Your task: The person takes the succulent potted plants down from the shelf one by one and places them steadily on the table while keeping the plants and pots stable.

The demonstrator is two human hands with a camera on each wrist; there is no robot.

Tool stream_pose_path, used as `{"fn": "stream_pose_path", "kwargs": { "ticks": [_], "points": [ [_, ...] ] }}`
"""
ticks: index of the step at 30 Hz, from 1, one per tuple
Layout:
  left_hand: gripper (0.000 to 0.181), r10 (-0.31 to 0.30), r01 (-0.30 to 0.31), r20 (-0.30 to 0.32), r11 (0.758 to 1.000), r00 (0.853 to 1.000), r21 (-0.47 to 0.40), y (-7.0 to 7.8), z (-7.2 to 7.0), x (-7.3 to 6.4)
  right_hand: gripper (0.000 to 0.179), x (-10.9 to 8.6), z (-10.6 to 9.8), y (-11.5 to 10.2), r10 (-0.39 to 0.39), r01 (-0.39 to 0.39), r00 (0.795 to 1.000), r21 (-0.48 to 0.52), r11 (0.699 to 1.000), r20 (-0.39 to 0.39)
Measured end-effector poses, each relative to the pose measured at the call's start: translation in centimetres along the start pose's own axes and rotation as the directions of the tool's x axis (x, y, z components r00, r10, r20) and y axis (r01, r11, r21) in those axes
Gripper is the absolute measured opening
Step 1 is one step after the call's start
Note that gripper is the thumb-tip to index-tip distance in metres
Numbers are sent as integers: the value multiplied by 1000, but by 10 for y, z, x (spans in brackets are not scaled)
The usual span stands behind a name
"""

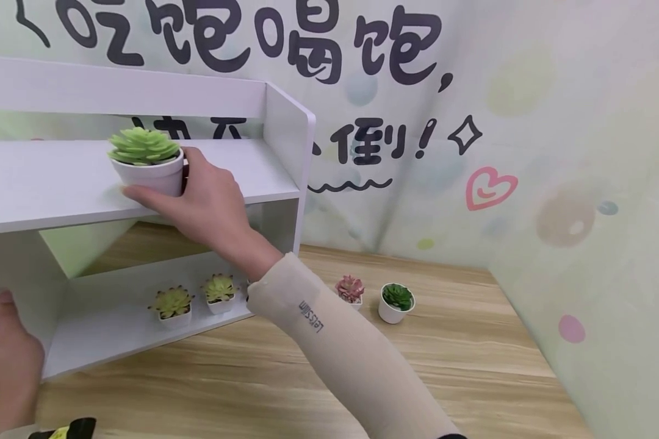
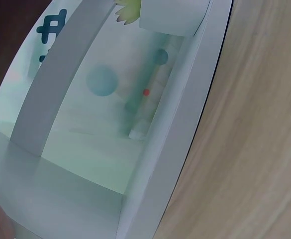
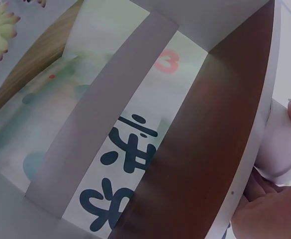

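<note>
A light-green succulent point(image 1: 144, 146) grows in a round white pot point(image 1: 152, 177), which my right hand point(image 1: 205, 195) grips from its right side, thumb across the front. The pot is over the front part of the white shelf unit's upper board point(image 1: 44, 177); whether its base touches the board cannot be told. In the right wrist view, that pot point(image 3: 279, 142) is at the right edge, between thumb and fingers. My left hand point(image 1: 11, 366) is at the lower left, beside the upright divider point(image 1: 19, 274), thumb raised; its other fingers are mostly out of sight.
Two yellow-green succulents point(image 1: 173, 303) point(image 1: 219, 289) in white square pots stand on the lower shelf point(image 1: 104, 305). A reddish succulent point(image 1: 349, 288) and a dark-green one point(image 1: 397, 297) stand on the wooden table point(image 1: 472, 353), right of the unit. A printed wall covering point(image 1: 582, 122) rises behind.
</note>
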State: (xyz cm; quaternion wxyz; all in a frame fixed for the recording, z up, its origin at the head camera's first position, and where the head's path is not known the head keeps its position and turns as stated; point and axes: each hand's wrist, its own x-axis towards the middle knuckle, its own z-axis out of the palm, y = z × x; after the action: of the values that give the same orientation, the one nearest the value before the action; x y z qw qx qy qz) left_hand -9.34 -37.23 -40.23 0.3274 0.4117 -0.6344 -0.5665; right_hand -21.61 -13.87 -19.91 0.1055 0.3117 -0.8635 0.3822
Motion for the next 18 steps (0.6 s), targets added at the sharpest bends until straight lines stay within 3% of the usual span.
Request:
{"fn": "stream_pose_path", "kwargs": {
  "ticks": [2,5,8,14,18],
  "points": [
    [70,17,-17,-2,1000,1000,0,1,0,-1,71,-3,-2,2,-7,7,1000,-3,1000,-8],
    [68,107,-107,-43,994,993,6,0,2,-2,71,-6,-4,5,-4,4,1000,-8,1000,-15],
    [68,147,-146,-76,989,986,15,0,4,-3,70,-9,-6,8,-13,13,1000,-7,1000,-25],
    [65,152,-153,-65,988,986,-9,0,3,-3,72,-17,-12,15,-38,38,999,8,999,-37],
    [65,214,-214,-82,977,973,9,-5,4,0,75,-21,-16,21,-51,53,998,31,998,-48]
  ]
}}
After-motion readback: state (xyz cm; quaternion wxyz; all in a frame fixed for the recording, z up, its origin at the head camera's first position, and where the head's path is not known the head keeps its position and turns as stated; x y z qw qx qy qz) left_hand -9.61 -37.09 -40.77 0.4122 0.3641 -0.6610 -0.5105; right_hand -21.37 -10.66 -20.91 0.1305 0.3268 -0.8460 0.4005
